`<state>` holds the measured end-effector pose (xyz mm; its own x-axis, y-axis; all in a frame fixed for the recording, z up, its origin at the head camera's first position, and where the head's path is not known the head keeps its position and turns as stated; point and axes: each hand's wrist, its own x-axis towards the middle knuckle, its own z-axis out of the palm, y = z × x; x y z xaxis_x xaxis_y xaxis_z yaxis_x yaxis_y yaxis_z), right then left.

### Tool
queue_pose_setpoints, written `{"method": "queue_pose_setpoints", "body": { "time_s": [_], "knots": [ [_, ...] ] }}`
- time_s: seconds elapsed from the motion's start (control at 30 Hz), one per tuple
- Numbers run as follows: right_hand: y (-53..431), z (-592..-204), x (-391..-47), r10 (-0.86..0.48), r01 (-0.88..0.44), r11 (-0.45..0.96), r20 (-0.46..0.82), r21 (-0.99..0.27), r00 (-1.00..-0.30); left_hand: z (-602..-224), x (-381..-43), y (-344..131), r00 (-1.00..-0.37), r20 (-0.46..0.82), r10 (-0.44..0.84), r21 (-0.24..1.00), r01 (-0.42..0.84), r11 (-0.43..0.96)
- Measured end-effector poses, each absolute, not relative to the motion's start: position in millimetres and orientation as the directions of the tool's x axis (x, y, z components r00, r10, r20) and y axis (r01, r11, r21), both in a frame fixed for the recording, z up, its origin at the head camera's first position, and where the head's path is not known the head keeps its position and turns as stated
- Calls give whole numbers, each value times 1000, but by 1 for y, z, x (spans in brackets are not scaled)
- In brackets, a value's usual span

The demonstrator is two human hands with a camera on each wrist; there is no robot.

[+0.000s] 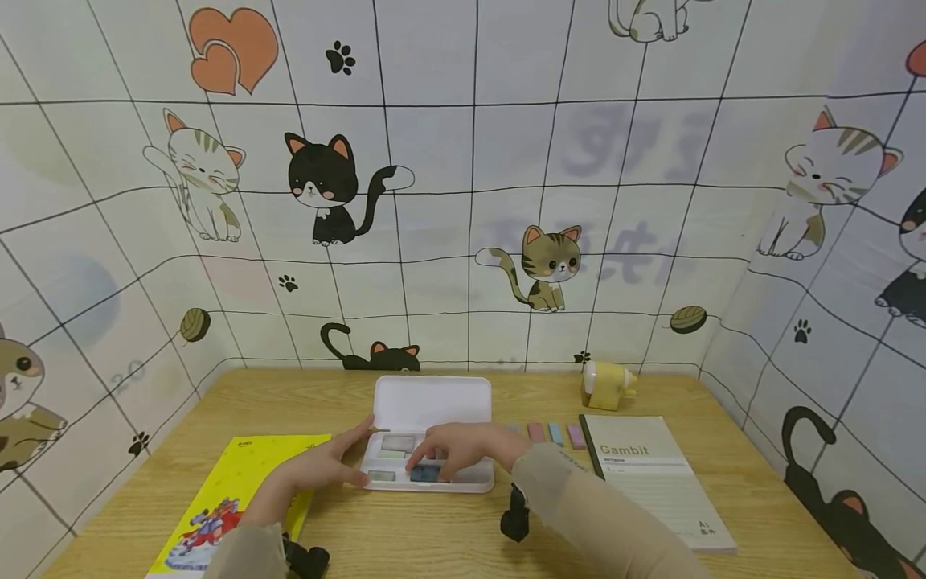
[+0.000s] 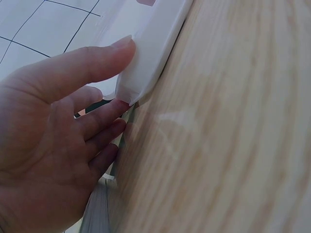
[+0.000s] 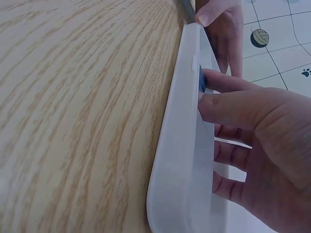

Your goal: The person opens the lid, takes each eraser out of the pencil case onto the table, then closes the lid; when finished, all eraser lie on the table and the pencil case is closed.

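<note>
Right hand [image 1: 469, 447] in narrow pinch on dark blue block [image 1: 425, 474]

Wooden tabletop [image 1: 394, 535], yellow book [image 1: 235, 473] lying flat at left, colourful printed figures [image 1: 206, 531] on its cover, pale notebook [image 1: 661, 482] marked "Gambit" flat at right, dark strip [image 1: 592, 446] along its left edge, yellow-and-white object [image 1: 606, 388] beyond the notebook, white gridded backdrop [image 1: 434, 217] printed with cats [image 1: 324, 173], paw prints [image 1: 340, 59] and hearts [image 1: 249, 40].
</note>
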<state>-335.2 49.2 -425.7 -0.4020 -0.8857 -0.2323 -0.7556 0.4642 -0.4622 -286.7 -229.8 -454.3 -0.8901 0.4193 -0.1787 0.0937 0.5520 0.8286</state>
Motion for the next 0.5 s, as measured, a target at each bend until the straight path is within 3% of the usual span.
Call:
{"method": "queue_pose_setpoints", "body": {
  "time_s": [0.5],
  "knots": [
    [59, -416, -332, -903, -719, 413, -150, -559, -402, -459, -291, -232, -880, -175, 441, 833, 107, 543]
  ]
}}
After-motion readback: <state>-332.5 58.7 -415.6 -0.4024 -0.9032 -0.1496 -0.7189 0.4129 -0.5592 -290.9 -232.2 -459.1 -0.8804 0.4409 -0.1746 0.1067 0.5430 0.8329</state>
